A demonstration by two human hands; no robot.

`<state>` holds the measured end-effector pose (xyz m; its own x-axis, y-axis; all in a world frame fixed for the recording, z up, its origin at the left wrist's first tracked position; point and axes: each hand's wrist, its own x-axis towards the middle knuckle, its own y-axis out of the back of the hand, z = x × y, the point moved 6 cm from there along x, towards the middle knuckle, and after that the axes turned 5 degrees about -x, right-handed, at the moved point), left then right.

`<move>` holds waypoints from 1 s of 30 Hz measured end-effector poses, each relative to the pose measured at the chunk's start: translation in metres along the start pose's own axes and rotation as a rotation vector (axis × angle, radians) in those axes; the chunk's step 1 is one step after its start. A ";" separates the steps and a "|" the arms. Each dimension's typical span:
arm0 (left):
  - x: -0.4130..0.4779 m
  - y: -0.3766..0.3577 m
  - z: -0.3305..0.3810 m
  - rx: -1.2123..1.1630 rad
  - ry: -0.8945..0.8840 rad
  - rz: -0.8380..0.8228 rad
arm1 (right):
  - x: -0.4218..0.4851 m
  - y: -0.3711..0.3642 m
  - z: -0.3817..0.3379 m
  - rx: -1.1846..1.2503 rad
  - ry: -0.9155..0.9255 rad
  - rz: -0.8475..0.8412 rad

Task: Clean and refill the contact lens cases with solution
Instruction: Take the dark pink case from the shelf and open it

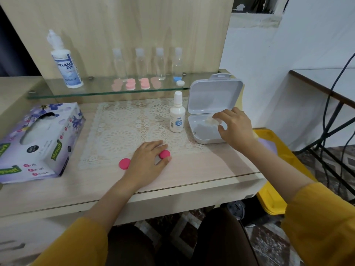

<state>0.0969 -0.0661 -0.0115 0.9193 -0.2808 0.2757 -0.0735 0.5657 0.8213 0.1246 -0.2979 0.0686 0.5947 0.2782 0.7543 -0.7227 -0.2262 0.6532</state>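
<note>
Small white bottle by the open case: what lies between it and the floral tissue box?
Head view: only bare white lace mat lies between the small white plastic bottle and the purple floral cardboard tissue box.

We see bright, diffuse indoor light. The large solution bottle (66, 68) casts faint, soft shadows on the wooden back panel (115, 22). The glass shelf (92, 87) carries mild reflections. Wide-angle distortion curves the edges; the lower corners blur.
</note>
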 end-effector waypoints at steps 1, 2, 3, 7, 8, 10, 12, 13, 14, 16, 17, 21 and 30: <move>0.000 0.000 0.000 0.003 -0.001 -0.001 | 0.000 0.000 0.000 0.002 -0.004 0.001; 0.000 0.000 0.000 0.005 -0.002 0.000 | -0.001 0.000 0.000 0.002 -0.007 0.001; 0.000 0.000 0.000 0.006 -0.003 0.000 | -0.001 0.001 0.000 0.002 -0.009 -0.001; -0.001 0.001 0.000 0.004 0.002 -0.004 | -0.001 0.001 0.001 0.000 -0.018 -0.012; -0.001 0.001 0.001 0.003 0.003 -0.006 | -0.001 0.001 0.001 0.002 -0.021 -0.016; 0.000 0.001 0.002 0.007 -0.001 -0.011 | -0.001 0.002 0.002 0.008 -0.028 -0.023; -0.001 0.002 0.004 0.009 -0.001 -0.016 | -0.001 0.002 0.002 0.005 -0.036 -0.030; -0.001 0.002 0.004 0.008 0.002 -0.019 | -0.002 0.003 0.003 0.004 -0.044 -0.035; -0.002 0.002 0.004 0.007 0.009 -0.023 | -0.002 0.003 0.003 0.005 -0.056 -0.038; -0.001 0.002 0.005 0.002 0.015 -0.028 | -0.002 0.005 0.003 0.007 -0.082 -0.038; -0.001 0.003 0.005 -0.007 0.020 -0.031 | -0.002 0.006 0.001 0.012 -0.090 -0.037; 0.002 0.012 0.005 -0.095 0.067 -0.032 | 0.000 0.012 -0.016 0.151 -0.126 -0.059; -0.018 0.075 -0.037 -0.054 0.195 0.118 | -0.006 -0.031 -0.088 0.719 -0.406 -0.488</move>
<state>0.0887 0.0101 0.0268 0.9633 -0.0584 0.2620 -0.1687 0.6275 0.7601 0.1120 -0.2100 0.0382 0.9473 0.1790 0.2656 -0.0542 -0.7276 0.6838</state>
